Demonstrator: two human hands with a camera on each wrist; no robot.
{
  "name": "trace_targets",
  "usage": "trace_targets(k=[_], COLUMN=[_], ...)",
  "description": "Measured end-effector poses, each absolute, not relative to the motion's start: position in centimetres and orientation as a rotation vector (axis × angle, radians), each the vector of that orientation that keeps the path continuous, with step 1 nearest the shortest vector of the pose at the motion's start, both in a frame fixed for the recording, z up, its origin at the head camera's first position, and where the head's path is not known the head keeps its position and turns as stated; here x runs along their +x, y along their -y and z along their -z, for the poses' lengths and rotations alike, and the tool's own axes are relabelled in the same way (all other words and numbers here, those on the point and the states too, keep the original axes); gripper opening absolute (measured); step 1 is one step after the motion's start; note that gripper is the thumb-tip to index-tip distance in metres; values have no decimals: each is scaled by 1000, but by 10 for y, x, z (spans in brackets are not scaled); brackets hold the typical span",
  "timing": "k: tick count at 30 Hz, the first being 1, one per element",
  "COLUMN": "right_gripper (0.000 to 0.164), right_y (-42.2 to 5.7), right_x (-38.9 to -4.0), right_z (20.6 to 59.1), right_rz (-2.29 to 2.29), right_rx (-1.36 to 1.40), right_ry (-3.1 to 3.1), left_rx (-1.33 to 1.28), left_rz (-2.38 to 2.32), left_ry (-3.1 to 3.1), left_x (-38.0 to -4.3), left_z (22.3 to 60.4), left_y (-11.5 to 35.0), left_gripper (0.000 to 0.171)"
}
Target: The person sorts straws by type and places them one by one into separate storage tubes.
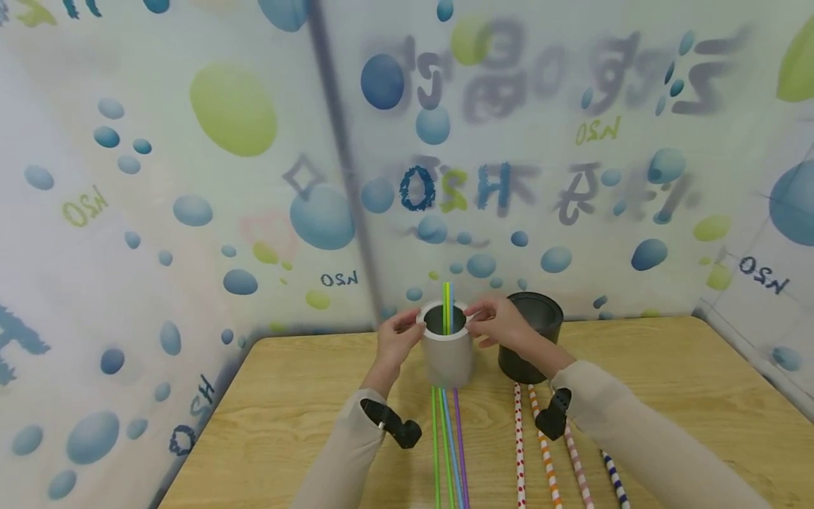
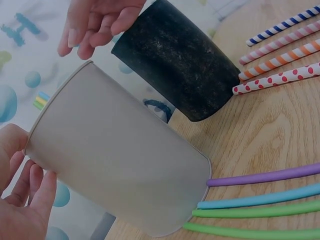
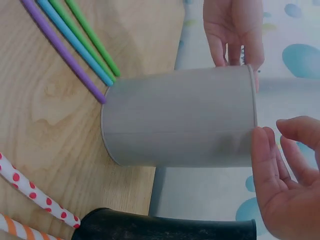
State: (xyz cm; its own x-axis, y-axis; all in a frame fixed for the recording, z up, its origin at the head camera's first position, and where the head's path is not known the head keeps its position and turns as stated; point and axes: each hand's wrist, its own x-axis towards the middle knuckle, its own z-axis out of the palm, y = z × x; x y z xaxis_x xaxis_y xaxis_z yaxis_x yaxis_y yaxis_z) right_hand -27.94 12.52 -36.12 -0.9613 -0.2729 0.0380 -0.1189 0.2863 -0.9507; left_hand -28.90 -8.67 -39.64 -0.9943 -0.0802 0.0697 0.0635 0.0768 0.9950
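Observation:
A light grey bin (image 1: 448,364) stands upright on the table, with a few green, yellow and blue straws (image 1: 448,297) rising out of its mouth. My left hand (image 1: 396,343) holds its rim on the left side, thumb at the edge and fingers against the outer wall (image 2: 115,145). At the opposite side of the rim is my right hand (image 1: 499,325); its fingers touch the edge while the thumb (image 3: 300,130) stays apart. Below the bin lie plain green, blue and purple straws (image 1: 459,438), their far ends at its base.
Just right of the grey bin stands a black bin (image 1: 537,318). Several patterned paper straws (image 1: 547,452), dotted and striped, lie in front of it on the wooden table (image 1: 286,410). A printed fabric wall (image 1: 242,205) rises behind the table's back edge.

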Motion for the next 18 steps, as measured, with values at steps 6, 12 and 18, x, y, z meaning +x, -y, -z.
trace_targets(k=[6, 12, 18], right_gripper=[28, 28, 28], right_y=[-128, -129, -129], right_x=[-265, -253, -249], right_z=[367, 377, 390], right_rz=[1764, 1752, 1763], right_rx=[-396, -392, -350], right_ry=[-2380, -2349, -2325], left_rx=[19, 42, 29], left_rz=[2097, 2090, 2080], left_ry=[2205, 2200, 2206], left_x=[-286, -287, -289], left_z=[394, 397, 397], left_y=[87, 88, 87], left_gripper=[31, 31, 31])
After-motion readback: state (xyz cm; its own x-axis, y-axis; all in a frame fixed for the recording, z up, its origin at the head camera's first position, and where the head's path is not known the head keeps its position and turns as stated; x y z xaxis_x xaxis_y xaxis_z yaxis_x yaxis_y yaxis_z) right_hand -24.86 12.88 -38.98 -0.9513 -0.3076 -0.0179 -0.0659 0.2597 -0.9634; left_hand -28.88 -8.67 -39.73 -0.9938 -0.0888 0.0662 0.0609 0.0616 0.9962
